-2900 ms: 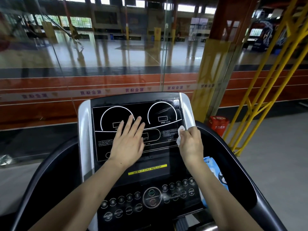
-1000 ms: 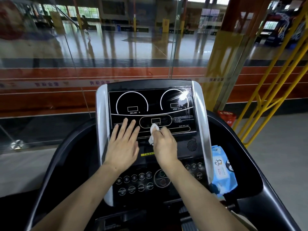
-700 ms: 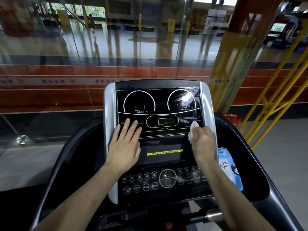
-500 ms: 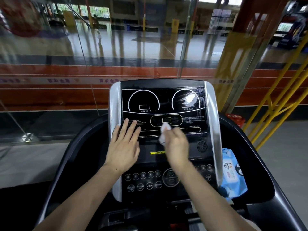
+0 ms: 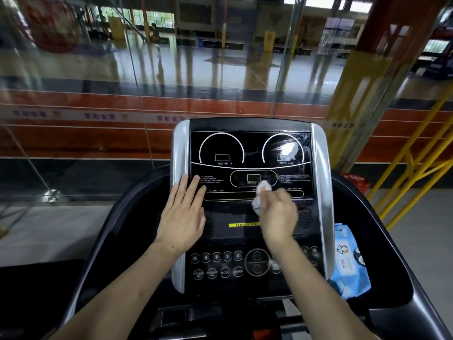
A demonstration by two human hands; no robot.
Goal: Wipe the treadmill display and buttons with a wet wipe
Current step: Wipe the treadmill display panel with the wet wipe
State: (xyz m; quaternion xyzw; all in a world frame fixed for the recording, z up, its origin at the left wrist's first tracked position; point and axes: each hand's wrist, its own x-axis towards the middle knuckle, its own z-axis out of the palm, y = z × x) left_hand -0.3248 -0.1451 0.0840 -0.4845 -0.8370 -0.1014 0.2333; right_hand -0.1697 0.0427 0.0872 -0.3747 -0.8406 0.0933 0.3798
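The treadmill's black display panel (image 5: 250, 153) with white dial outlines stands in front of me between silver side rails. My right hand (image 5: 278, 215) grips a crumpled white wet wipe (image 5: 260, 196) and presses it against the lower middle of the display, just under the small distance window. My left hand (image 5: 183, 214) lies flat with straight fingers on the panel's lower left corner. Below both hands sits the row of round buttons (image 5: 220, 265), partly hidden by my right forearm.
A blue pack of wet wipes (image 5: 348, 263) lies in the tray to the right of the console. Black curved handrails (image 5: 117, 217) flank the console. A glass wall (image 5: 147, 82) stands ahead; yellow steel bars (image 5: 416, 155) and a red box (image 5: 356, 181) stand to the right.
My right hand has swept the wipe back and forth along the lower display, right then left, and now sits slightly right of centre. My left hand has stayed flat on the lower left corner.
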